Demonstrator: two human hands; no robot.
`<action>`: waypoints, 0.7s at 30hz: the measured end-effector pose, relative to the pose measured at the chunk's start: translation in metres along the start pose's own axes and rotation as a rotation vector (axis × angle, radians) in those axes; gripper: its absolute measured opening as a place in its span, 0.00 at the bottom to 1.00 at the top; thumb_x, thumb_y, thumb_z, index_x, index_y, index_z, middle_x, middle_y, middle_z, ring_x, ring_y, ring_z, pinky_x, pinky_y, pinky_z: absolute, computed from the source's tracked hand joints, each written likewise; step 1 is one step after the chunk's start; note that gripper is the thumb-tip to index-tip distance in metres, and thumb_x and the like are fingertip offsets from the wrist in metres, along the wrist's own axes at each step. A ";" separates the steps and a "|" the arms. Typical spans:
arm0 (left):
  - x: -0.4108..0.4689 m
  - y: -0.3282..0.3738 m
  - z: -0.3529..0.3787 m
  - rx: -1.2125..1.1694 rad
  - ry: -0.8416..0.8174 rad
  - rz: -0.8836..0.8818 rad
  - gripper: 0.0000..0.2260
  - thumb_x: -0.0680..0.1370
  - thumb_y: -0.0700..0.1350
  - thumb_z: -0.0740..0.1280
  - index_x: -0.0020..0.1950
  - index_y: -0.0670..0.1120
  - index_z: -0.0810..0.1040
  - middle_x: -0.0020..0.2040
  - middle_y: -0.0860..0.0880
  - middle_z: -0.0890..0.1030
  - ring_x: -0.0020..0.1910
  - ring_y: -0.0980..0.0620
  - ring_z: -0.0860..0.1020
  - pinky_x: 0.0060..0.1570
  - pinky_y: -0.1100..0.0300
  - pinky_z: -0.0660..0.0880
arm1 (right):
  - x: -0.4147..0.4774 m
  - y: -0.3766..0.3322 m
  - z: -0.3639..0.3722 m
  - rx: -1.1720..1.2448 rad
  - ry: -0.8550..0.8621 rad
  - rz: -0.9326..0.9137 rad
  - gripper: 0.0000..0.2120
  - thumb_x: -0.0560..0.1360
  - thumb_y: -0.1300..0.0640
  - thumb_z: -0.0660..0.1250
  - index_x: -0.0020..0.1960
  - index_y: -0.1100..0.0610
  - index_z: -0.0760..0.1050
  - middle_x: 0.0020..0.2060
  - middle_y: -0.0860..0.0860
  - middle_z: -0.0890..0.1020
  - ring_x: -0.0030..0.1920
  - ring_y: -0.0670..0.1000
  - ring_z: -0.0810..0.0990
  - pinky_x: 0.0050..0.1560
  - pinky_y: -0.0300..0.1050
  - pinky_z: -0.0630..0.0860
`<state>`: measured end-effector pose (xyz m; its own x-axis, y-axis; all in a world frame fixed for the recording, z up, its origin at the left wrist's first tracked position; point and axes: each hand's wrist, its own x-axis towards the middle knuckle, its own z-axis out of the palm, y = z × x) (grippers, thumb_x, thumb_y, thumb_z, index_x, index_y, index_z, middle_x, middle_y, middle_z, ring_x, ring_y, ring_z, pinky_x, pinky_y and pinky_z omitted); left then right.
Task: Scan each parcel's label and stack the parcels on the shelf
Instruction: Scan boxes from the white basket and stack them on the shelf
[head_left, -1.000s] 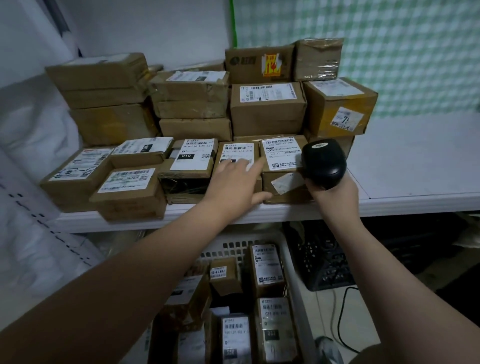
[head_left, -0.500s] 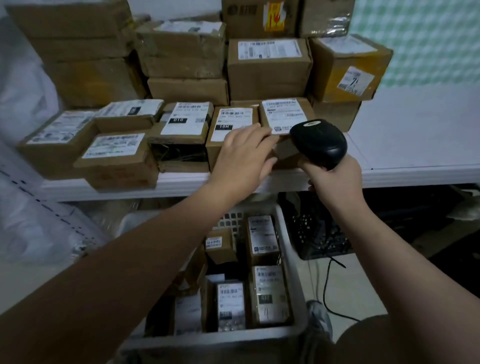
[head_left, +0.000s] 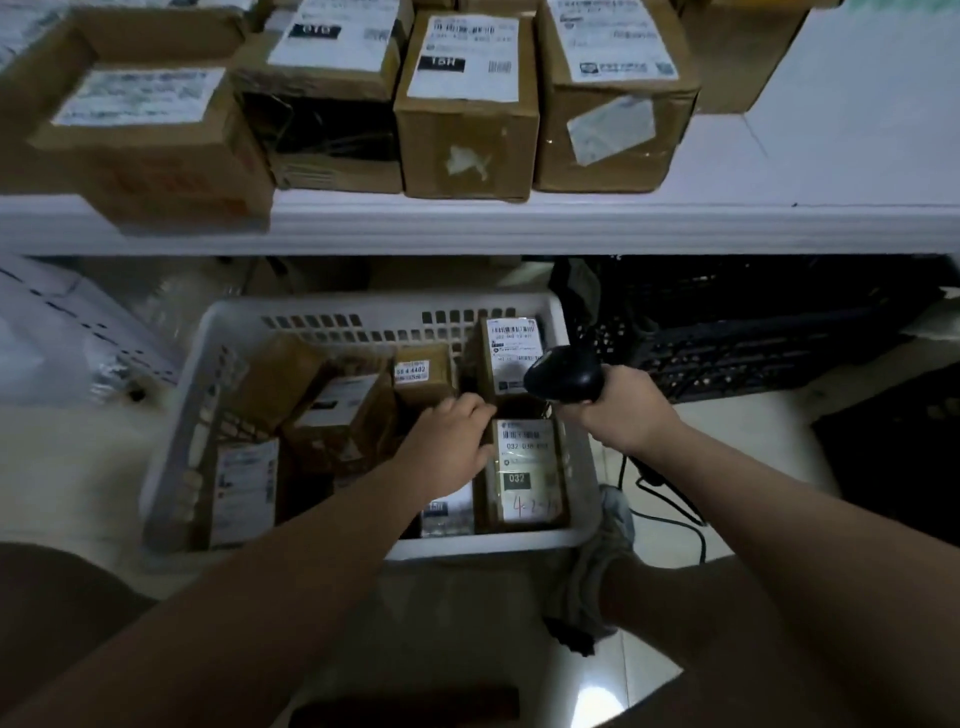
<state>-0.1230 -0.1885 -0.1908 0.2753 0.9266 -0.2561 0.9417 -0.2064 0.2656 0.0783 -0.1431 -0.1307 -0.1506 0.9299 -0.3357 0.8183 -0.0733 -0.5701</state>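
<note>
Head view: my right hand squeezes the scanner. I cannot tell if my left hand grips anything; the tightly packed parcel may slip.

Brown white-labelled parcels lie in the white basket; the 032 parcel lies flat, label up, at its 4 o'clock corner, my black scanner near it at 1 o'clock. Other boxes line the shelf at 12 o'clock.
</note>
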 end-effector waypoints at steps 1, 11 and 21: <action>0.006 0.001 0.008 -0.041 -0.072 -0.024 0.26 0.81 0.52 0.60 0.77 0.46 0.58 0.75 0.47 0.61 0.72 0.46 0.61 0.70 0.50 0.62 | 0.004 0.002 0.000 -0.001 -0.004 0.018 0.09 0.70 0.50 0.73 0.40 0.52 0.75 0.33 0.51 0.80 0.38 0.55 0.81 0.37 0.45 0.76; 0.045 -0.012 0.046 -0.424 -0.245 -0.247 0.23 0.80 0.51 0.62 0.74 0.48 0.63 0.71 0.46 0.65 0.70 0.44 0.63 0.66 0.51 0.64 | 0.025 -0.006 0.011 0.153 -0.063 0.029 0.08 0.70 0.56 0.74 0.37 0.53 0.75 0.30 0.49 0.78 0.32 0.48 0.76 0.39 0.45 0.76; 0.033 -0.013 0.043 -0.843 -0.148 -0.316 0.18 0.72 0.48 0.73 0.51 0.51 0.64 0.56 0.50 0.65 0.53 0.51 0.70 0.51 0.54 0.72 | 0.024 -0.011 0.016 0.135 -0.079 0.058 0.08 0.70 0.57 0.73 0.36 0.54 0.75 0.30 0.50 0.77 0.32 0.48 0.76 0.41 0.49 0.77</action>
<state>-0.1182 -0.1686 -0.2426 0.1056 0.8393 -0.5334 0.5401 0.4020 0.7394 0.0571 -0.1253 -0.1449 -0.1532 0.8916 -0.4261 0.7458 -0.1785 -0.6418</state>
